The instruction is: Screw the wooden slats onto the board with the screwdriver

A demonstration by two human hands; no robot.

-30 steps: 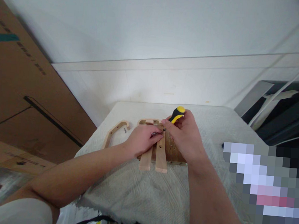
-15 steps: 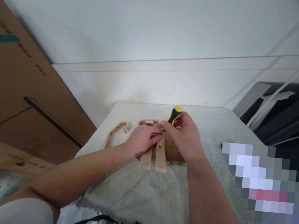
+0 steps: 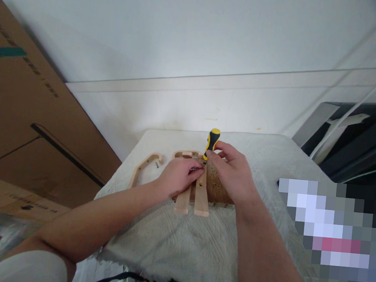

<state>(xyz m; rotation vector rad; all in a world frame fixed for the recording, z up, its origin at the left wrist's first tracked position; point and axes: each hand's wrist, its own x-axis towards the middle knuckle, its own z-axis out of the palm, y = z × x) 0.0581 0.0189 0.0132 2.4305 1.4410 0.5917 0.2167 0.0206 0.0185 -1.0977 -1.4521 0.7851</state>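
Note:
My right hand [image 3: 233,164] is closed around a yellow-and-black screwdriver [image 3: 213,139], held nearly upright with its lower end at a curved wooden piece [image 3: 201,199]. My left hand [image 3: 181,175] pinches a small metal part, perhaps a screw, by that same piece; the fingers partly hide it. A second wooden strip [image 3: 182,204] lies parallel, its upper part under the left hand. Beneath both is a brown wooden board [image 3: 218,189] with several small holes. To the left, a hooked wooden piece [image 3: 137,169] rests on the cloth, with a loose screw [image 3: 157,165] beside its tip.
A pale fringed cloth [image 3: 179,241] covers the table, which stands against a white wall [image 3: 177,109]. A large cardboard box [image 3: 28,122] leans at the left. Dark panels [image 3: 365,143] stand at the right, above a blurred-out patch.
The screwdriver has swung from a rightward tilt to nearly upright, its lower end now at the wooden piece by the left fingertips. My left hand has stayed in place.

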